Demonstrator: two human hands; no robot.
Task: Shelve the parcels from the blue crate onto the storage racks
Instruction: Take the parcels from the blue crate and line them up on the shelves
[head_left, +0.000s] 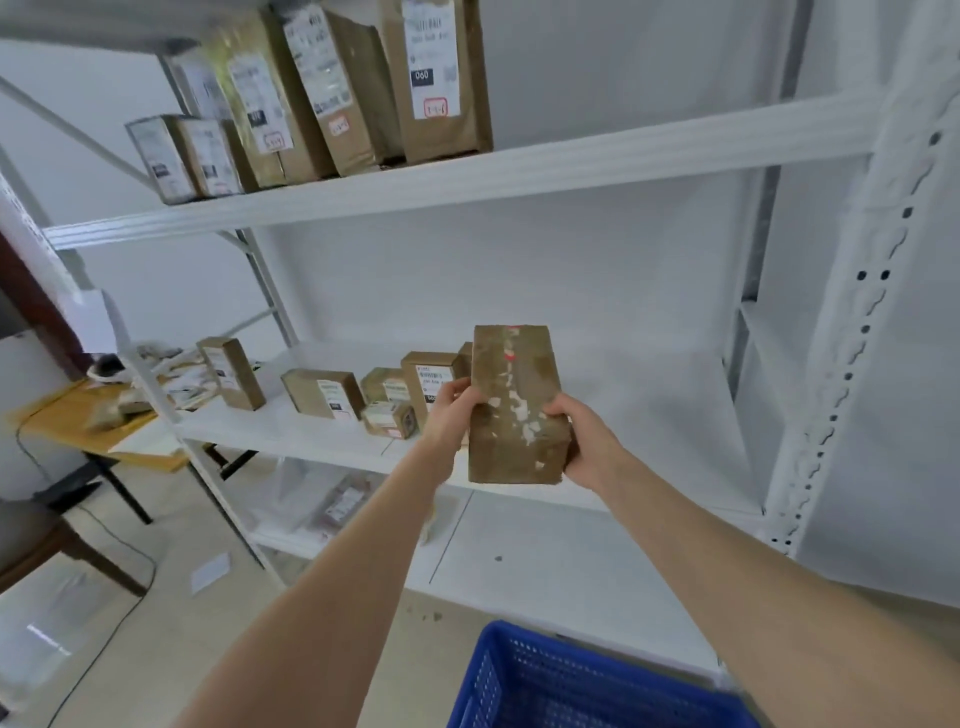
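I hold a brown cardboard parcel (514, 405) with torn white label scraps and a red mark, in front of the middle shelf (649, 415) of the white rack. My left hand (452, 410) grips its left side and my right hand (582, 441) grips its lower right side. Several labelled brown parcels (324, 392) stand on the left part of that shelf. Taller parcels (441, 78) line the upper shelf (467, 176). The blue crate (524, 680) sits at the bottom edge, below my arms; its inside is mostly hidden.
The white rack upright (852, 364) with punched holes stands at the right. A yellow-topped table (78, 421) with clutter is at the left, a dark chair (47, 540) and a black cable (119, 613) on the tiled floor. Flat packets lie on the lower shelf (337, 504).
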